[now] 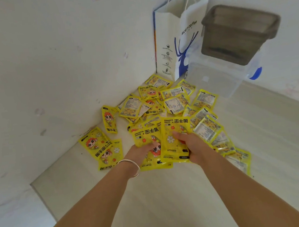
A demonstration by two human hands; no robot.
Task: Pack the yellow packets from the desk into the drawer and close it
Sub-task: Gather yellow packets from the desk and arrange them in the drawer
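Both hands (168, 147) on yellow packets (175, 138)

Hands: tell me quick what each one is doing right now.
Left hand: fingers curled onto a yellow packet on the desk, gripping it.
Right hand: holds another yellow packet.

Left hand (140, 151) fingertips seem tucked under yellow packets (176, 138) (grip unclear).

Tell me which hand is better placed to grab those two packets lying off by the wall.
Left. The left hand lies nearer the two packets by the wall, which sit on its side. The right hand grips a packet and would have to cross over.
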